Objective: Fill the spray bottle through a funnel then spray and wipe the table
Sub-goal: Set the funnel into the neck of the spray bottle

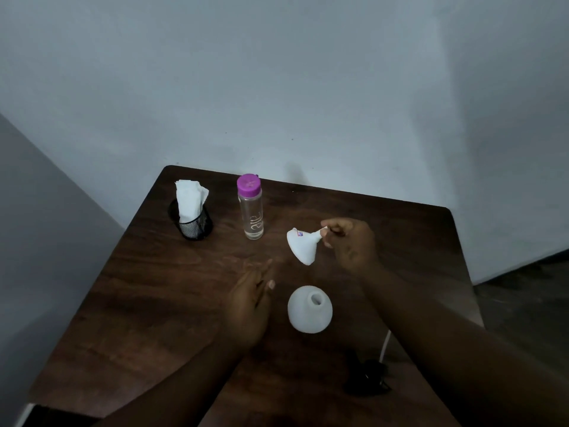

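**White funnel in your right hand, one open bottle waiting below**

Brown wood is filling most of the view: one table (pixel 154 288) is standing against a pale wall, and you are working over it with two bare hands.

Your right hand (pixel 351 245) is holding one white funnel (pixel 303 246) in the air. The fingers (pixel 331 226) are pinching its narrow spout, and the wide mouth is pointing to the left and a little down. One small label is showing on its cone.

Your left hand (pixel 251 298) is hovering over the table, empty, with the fingers straight and held close together. It is just beside the spray bottle and is not touching it.

One white round spray bottle (pixel 309 309) is standing on the table between your two arms, below the funnel. Its neck is open and no spray head is sitting on it.

One dark object with a white tube (pixel 368 377) is lying near the front edge, under your right arm; I cannot tell what it is, as the picture is too dark there.

Further back, one clear water bottle (pixel 251 211) with a purple cap is standing upright. To its left, one black mesh cup (pixel 194 224) is holding white tissues (pixel 189 198); their number I cannot count.
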A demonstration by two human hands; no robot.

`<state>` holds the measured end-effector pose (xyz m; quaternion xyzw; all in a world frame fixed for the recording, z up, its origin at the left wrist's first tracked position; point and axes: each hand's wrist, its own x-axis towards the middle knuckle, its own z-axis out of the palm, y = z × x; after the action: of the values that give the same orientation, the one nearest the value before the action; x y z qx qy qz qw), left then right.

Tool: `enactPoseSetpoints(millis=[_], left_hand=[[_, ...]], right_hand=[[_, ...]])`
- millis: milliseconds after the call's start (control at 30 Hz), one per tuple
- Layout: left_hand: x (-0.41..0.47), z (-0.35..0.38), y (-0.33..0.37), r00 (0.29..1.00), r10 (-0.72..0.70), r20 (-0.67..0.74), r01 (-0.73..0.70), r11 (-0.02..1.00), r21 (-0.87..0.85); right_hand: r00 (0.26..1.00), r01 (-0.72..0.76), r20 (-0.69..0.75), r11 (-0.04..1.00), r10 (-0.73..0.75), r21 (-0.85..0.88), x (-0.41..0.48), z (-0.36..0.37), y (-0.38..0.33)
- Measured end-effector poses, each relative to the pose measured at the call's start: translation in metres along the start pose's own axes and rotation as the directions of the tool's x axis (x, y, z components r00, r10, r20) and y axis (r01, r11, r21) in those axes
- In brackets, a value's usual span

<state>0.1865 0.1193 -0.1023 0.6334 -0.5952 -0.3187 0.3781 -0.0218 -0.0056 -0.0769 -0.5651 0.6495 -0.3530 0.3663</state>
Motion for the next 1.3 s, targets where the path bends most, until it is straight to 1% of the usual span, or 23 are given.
enactPoseSetpoints(millis=[33,100,167,200,333,467,567,633,667,767,833,900,1000,1067,1300], left_hand=[[0.002,0.001,0.003,1.0,0.014,0.0,-0.014,1.0,-0.018],[0.006,0.002,0.008,1.0,0.012,0.001,-0.012,0.998,-0.064],[0.01,0.001,0.02,0.999,-0.031,0.017,0.034,0.986,-0.165],[0.013,0.0,0.028,0.999,-0.031,0.024,0.036,0.975,-0.221],[0.018,-0.008,0.057,1.0,0.014,0.025,-0.002,0.901,-0.434],[0.019,-0.012,0.069,0.997,-0.053,0.05,0.072,0.812,-0.579],[0.013,-0.014,0.07,0.992,-0.11,0.065,0.127,0.789,-0.601],[0.009,-0.015,0.071,0.987,-0.145,0.075,0.161,0.794,-0.586],[0.007,-0.015,0.072,0.983,-0.163,0.083,0.181,0.798,-0.575],[0.005,-0.017,0.078,0.968,-0.23,0.098,0.245,0.799,-0.549],[0.006,-0.019,0.084,0.965,-0.243,0.095,0.257,0.815,-0.52],[0.006,-0.02,0.088,0.967,-0.236,0.095,0.252,0.839,-0.482],[0.007,-0.02,0.093,0.968,-0.227,0.106,0.25,0.867,-0.43],[0.008,-0.019,0.095,0.966,-0.233,0.11,0.257,0.873,-0.415],[0.008,-0.012,0.095,0.962,-0.239,0.135,0.274,0.873,-0.404]], right_hand=[[0.998,-0.061,0.003,0.993,0.061,0.103,-0.008,-0.006,-0.005],[0.986,-0.168,0.047,0.934,0.161,0.314,-0.026,-0.016,-0.018],[0.971,-0.241,0.113,0.854,0.213,0.461,-0.043,-0.026,-0.034],[0.96,-0.28,0.141,0.813,0.241,0.511,-0.05,-0.03,-0.04],[0.899,-0.438,0.28,0.657,0.338,0.614,-0.07,-0.039,-0.051],[0.846,-0.532,0.384,0.53,0.37,0.66,-0.088,-0.038,-0.051],[0.822,-0.566,0.41,0.486,0.396,0.666,-0.101,-0.034,-0.048],[0.813,-0.579,0.405,0.5,0.419,0.644,-0.108,-0.033,-0.044],[0.818,-0.572,0.384,0.535,0.428,0.622,-0.111,-0.033,-0.042],[0.884,-0.462,0.237,0.688,0.402,0.56,-0.115,-0.04,-0.042],[0.927,-0.365,0.143,0.745,0.347,0.559,-0.115,-0.05,-0.048],[0.95,-0.306,0.134,0.759,0.281,0.574,-0.116,-0.06,-0.056],[0.955,-0.293,0.202,0.794,0.217,0.532,-0.12,-0.068,-0.063],[0.957,-0.279,0.218,0.815,0.192,0.507,-0.121,-0.067,-0.063],[0.959,-0.281,0.192,0.802,0.209,0.528,-0.123,-0.06,-0.051]])
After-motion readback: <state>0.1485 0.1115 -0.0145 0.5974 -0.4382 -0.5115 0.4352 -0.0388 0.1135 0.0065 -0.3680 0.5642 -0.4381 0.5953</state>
